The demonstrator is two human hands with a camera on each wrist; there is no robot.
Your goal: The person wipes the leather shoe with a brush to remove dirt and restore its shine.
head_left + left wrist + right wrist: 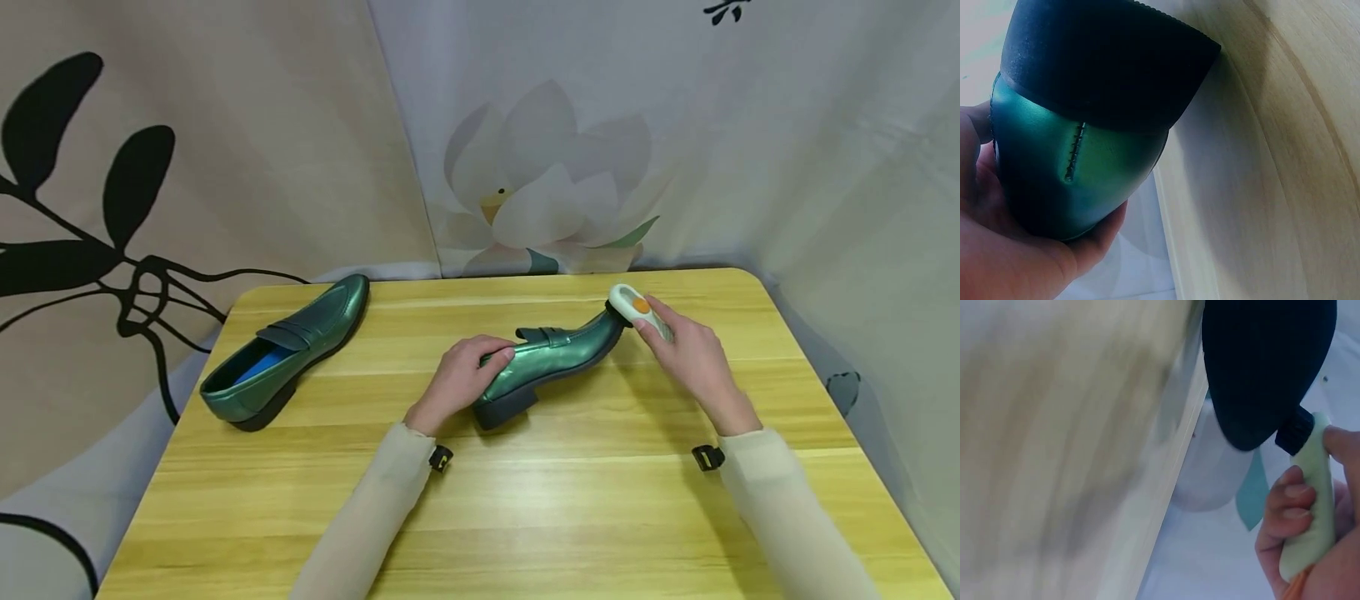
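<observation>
My left hand (463, 375) grips the heel end of a shiny green loafer (558, 358), thumb over the rim of its opening. The shoe's toe points right and is tilted up off the table, with the black heel (1104, 62) low. In the left wrist view, fingers wrap the back of the shoe below a stitched seam. My right hand (693, 354) holds a white shoe brush (637, 308) with an orange spot and black bristles (1295, 430). The bristles press at the toe tip, and the right wrist view shows the dark sole (1266, 362) from below.
A matching green loafer (292, 350) with a blue insole stands at the table's left. The wooden table (600, 517) ends at a far edge, behind which hangs a curtain (300, 167) printed with flowers and leaves.
</observation>
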